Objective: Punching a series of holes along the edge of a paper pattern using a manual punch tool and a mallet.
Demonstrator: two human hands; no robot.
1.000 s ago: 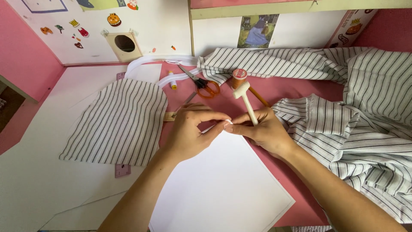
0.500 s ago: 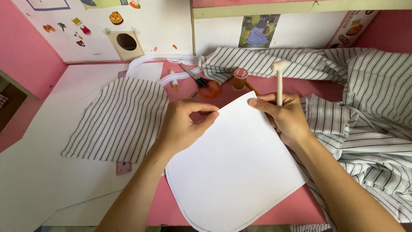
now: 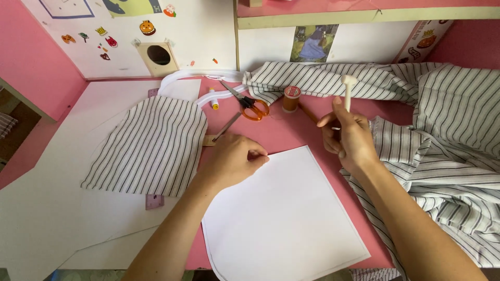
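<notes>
My left hand [image 3: 232, 158] rests with curled fingers on the top left corner of a white paper pattern piece [image 3: 284, 213] that lies on the pink table. My right hand [image 3: 348, 139] is lifted just past the sheet's top right corner and grips a slim cream tool [image 3: 348, 91] with a knob on top, held upright. A cut piece of grey-and-white striped fabric [image 3: 151, 148] lies flat to the left of my left hand. A wooden ruler [image 3: 210, 139] shows between that fabric and my left hand.
Orange-handled scissors [image 3: 250, 104], a spool of brown thread [image 3: 291, 98] and a small glue stick [image 3: 213, 99] sit at the back of the pink table [image 3: 281, 132]. A large heap of striped fabric [image 3: 448, 145] covers the right side. White paper sheets [image 3: 52, 208] lie at the left.
My right hand has lifted off the paper and raised the cream tool upright. The white sheet has turned and slid toward me. My left hand stays on its corner.
</notes>
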